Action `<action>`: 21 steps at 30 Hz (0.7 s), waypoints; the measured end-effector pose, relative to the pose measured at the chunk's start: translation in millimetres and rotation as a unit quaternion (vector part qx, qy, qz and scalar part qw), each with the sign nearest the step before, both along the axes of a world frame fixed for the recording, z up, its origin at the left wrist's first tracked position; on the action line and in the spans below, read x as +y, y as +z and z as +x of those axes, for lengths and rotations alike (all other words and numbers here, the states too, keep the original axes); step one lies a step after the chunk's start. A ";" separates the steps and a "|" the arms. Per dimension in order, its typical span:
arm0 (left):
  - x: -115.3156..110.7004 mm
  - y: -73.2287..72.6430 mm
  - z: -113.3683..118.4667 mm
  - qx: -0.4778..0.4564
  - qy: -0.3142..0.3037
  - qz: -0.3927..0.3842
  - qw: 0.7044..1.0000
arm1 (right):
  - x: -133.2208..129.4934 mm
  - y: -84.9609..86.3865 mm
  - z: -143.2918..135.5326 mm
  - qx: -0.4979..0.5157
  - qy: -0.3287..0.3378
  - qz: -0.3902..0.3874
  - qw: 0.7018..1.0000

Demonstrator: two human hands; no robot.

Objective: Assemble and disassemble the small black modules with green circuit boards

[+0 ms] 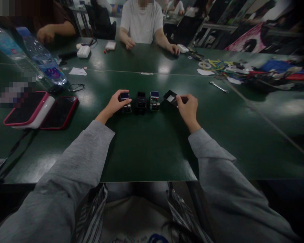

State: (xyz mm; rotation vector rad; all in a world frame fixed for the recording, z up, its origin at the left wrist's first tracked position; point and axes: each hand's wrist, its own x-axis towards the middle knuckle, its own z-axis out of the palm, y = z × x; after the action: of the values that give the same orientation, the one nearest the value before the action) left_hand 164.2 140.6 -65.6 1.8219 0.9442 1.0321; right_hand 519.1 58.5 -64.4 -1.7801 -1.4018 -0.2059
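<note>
My left hand (116,103) has its thumb and fingers around a small circuit module with a little screen (126,108), at the left end of a row on the green table (147,145). Beside it stands a black cased device (141,100). Right of that is a second bare circuit module (154,101), its screen on top. My right hand (188,108) pinches the right side of an open black case (170,98), which is tilted and shows a light patch inside. The case is apart from the second module.
Phones in red (59,113) and pink (26,108) cases and plastic bottles (47,64) are at the left. A wrench (218,87) and tangled cables (218,64) lie at the right. A person in white (142,23) sits opposite.
</note>
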 end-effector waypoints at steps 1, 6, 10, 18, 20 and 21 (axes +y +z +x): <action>0.6 -0.7 -0.1 0.000 0.000 0.001 1.000 | 0.6 -1.0 0.7 0.009 -0.004 0.008 1.000; 1.6 -1.8 -0.6 -0.005 -0.004 0.002 1.000 | 4.6 -5.8 4.7 0.033 -0.007 0.045 0.998; 1.6 -1.2 -0.7 -0.004 -0.001 -0.004 1.000 | 5.6 -9.2 6.2 0.032 -0.006 0.031 0.999; 1.9 -1.4 -0.4 -0.003 0.000 0.006 1.000 | -1.9 -8.3 -4.4 -0.034 0.058 -0.066 0.996; 1.8 -1.7 -0.8 0.005 0.001 0.012 1.000 | -11.7 -4.5 -8.9 -0.045 0.074 -0.078 0.993; 1.7 -1.8 -1.1 0.007 0.001 0.015 1.000 | -19.8 -2.2 -11.3 -0.053 0.084 -0.081 0.992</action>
State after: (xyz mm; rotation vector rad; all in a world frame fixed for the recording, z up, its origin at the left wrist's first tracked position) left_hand 163.1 142.3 -67.4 1.8543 0.9438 1.0409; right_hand 507.8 38.7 -66.6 -1.7922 -1.6775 -0.1005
